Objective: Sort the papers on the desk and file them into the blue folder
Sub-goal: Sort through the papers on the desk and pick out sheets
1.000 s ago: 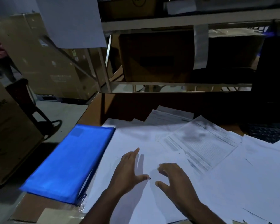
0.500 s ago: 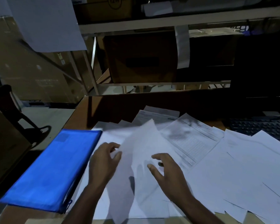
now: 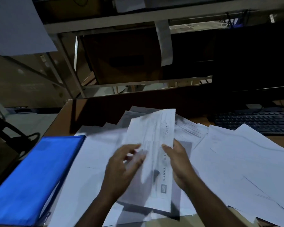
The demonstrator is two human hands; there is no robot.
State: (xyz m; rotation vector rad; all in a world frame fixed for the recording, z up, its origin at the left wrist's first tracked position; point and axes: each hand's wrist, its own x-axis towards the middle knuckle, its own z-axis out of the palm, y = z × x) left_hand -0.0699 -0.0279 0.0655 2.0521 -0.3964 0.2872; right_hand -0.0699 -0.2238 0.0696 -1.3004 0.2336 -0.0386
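A printed sheet (image 3: 154,136) is lifted off the desk and stands nearly upright between both hands. My right hand (image 3: 179,163) grips its right edge, thumb on the front. My left hand (image 3: 123,166) holds its left side, fingers curled over the paper, blurred by motion. Several loose white papers (image 3: 228,158) lie spread over the brown desk (image 3: 92,110), overlapping one another. The blue folder (image 3: 34,174) lies closed at the desk's left edge, partly on the papers' left margin.
A black keyboard (image 3: 256,120) sits at the back right, its near edge covered by papers. A dark monitor (image 3: 252,59) stands behind it. Shelving with cardboard boxes (image 3: 121,53) rises behind the desk. A chair base (image 3: 28,138) is on the floor at left.
Both hands went from lying flat on the pile to lifting one sheet; the sheet has risen and turned upright, showing its printed side. The camera has moved closer.
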